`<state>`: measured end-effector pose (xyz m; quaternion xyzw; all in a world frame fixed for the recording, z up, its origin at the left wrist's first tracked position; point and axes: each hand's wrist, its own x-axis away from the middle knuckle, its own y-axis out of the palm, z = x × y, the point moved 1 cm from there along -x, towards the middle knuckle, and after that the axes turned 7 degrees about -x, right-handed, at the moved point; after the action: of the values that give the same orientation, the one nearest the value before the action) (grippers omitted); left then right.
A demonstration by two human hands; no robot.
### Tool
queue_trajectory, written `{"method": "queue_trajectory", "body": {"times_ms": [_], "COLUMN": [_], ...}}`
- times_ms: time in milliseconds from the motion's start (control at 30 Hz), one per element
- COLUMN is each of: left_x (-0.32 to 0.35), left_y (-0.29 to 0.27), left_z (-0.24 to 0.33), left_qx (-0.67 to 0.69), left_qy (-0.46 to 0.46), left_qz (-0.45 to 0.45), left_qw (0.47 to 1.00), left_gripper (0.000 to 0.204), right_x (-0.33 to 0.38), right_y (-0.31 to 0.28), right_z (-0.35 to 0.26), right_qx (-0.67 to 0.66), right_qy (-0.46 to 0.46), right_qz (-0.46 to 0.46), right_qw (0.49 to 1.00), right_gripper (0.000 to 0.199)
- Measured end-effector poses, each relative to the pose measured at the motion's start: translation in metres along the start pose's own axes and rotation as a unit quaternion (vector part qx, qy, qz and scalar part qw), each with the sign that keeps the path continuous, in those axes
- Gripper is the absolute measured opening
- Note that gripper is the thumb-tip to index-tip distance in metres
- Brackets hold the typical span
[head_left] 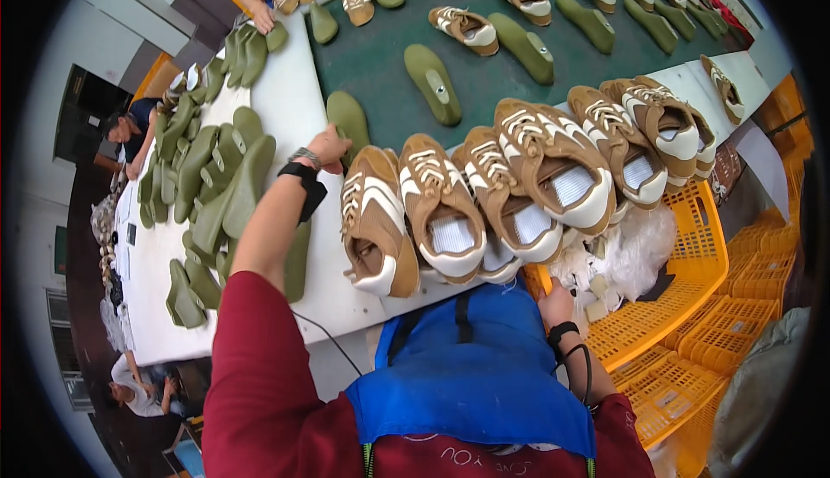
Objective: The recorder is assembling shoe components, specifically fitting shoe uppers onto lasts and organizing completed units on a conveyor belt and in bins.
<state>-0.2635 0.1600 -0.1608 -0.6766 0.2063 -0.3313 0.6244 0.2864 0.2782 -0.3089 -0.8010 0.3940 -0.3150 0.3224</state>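
My left hand (327, 146) reaches forward over the white table, its fingers closed on the lower end of a green shoe last (347, 122) at the edge of the dark green belt. Low on the right, my right hand (555, 305) is closed at the near corner of an orange plastic crate (711, 234); its fingers are partly hidden. Between the hands stands a row of brown-and-white lace-up sneakers, among them a left-end sneaker (378, 223) and a sneaker with a white insole (443, 210). Clear plastic bags (644, 240) lie in the crate.
Piled green lasts (207, 175) cover the white table (346, 321) on the left. Sneakers and lasts alternate along the green belt (372, 54). Another person's hand (262, 18) touches lasts at the far left. Orange crates (692, 331) are stacked right; a cable (328, 335) hangs below the table edge.
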Motion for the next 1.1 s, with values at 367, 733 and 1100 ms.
{"method": "queue_trajectory", "body": {"times_ms": [367,733,1100], "left_x": [0.278,0.217,-0.042], "left_y": [-0.084,-0.137,-0.094], "left_z": [0.135,0.105,0.089], "left_qx": [0.211,0.274,-0.01], "left_qy": [0.185,0.077,0.211], "left_qz": [0.007,0.048,0.121], "left_qw": [0.96,0.957,0.97], "left_gripper": [0.026,0.021,0.022], "right_x": [0.003,0.004,0.002], "right_y": [0.0,-0.007,-0.003], "right_z": [0.019,0.009,0.018], "right_qx": [0.018,-0.005,-0.017], "right_qy": [0.029,0.037,0.05], "right_qz": [-0.013,0.0,-0.006], "right_qw": [0.999,0.999,0.999], "right_gripper": [0.023,0.023,0.021]}}
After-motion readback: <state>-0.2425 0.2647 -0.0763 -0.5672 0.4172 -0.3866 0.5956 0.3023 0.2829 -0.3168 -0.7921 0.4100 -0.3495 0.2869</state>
